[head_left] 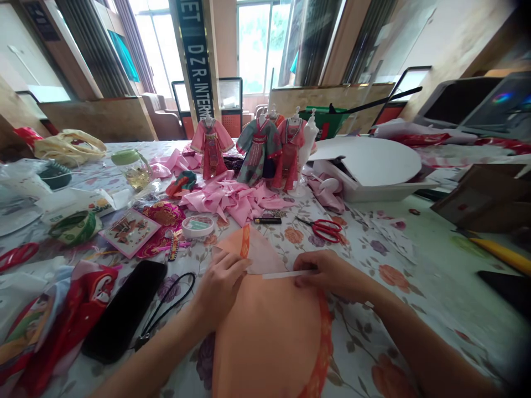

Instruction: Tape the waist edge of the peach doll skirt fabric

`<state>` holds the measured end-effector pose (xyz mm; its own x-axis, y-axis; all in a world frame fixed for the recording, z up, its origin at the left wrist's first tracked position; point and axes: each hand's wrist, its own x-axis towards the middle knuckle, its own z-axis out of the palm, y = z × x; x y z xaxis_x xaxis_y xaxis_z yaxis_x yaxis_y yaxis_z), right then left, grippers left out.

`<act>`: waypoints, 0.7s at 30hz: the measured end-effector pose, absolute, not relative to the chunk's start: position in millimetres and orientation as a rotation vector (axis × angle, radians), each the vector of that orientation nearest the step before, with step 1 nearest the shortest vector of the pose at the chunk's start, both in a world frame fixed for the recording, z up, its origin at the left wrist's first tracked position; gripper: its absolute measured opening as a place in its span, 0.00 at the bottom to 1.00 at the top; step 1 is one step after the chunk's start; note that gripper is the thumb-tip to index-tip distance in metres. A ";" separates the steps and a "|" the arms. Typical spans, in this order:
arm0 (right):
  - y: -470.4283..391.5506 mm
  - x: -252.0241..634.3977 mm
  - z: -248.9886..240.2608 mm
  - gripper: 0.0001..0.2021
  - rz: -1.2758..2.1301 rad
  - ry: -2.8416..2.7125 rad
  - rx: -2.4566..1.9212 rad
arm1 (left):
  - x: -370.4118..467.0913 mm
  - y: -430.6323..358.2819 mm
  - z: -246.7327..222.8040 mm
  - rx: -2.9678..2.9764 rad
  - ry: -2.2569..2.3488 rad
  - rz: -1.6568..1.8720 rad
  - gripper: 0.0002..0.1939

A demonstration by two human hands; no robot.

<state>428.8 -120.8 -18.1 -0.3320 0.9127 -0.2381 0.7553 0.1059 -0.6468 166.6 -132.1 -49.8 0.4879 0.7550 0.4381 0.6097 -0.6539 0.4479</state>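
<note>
Orange panel: a flat, orange fabric panel with a patterned curved border (269,331) lies on the flowered tablecloth (357,354), at six o'clock, nearest the wearer. If the two hands pull unevenly, the thin cloth could pucker or skew.
Black phone: a black slab-like phone with a looped cord (124,309) lies at nine o'clock, beside the left forearm; that arm could catch the loop and jerk the work.
Left hand: the left hand (224,279) rests with curled fingers on the panel's eleven o'clock corner; whether it pinches cloth, I cannot tell.
Right hand: the right hand (321,271) has thumb and forefinger closed on the one o'clock end of a narrow, flat white strip (284,274).
White strip: it runs along the panel's far edge (tape or paper, hard to say); a small tug from the right fingers could set it crooked.
Red scissors: metal scissors with red looped handles (326,229) lie just beyond the right hand, at one o'clock; a careless reach could knock them.
Panel's heading: its straight far edge faces twelve, its curved border bulges towards three, and its visible long axis runs six to twelve, though the frame cuts off the near end.
</note>
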 end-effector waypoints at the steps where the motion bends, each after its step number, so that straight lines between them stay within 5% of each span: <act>1: -121.3 429.2 -17.8 0.05 0.956 -2.180 -1.687 | 166.5 -133.6 -49.9 2.502 1.096 0.966 0.15; 6: -125.0 429.3 -17.2 0.03 0.693 -2.273 -1.724 | 163.7 -135.2 -54.2 2.440 1.032 0.984 0.15; 11: -123.9 433.1 -18.8 0.05 0.947 -2.245 -1.681 | 157.1 -126.2 -56.7 2.288 1.257 0.818 0.12; 16: -119.7 441.1 -17.4 0.06 1.078 -2.189 -1.646 | 156.0 -129.0 -53.1 2.215 1.292 1.011 0.13; 21: -124.5 429.8 -16.9 0.06 0.703 -2.121 -1.634 | 160.0 -139.1 -54.0 2.347 1.051 0.937 0.15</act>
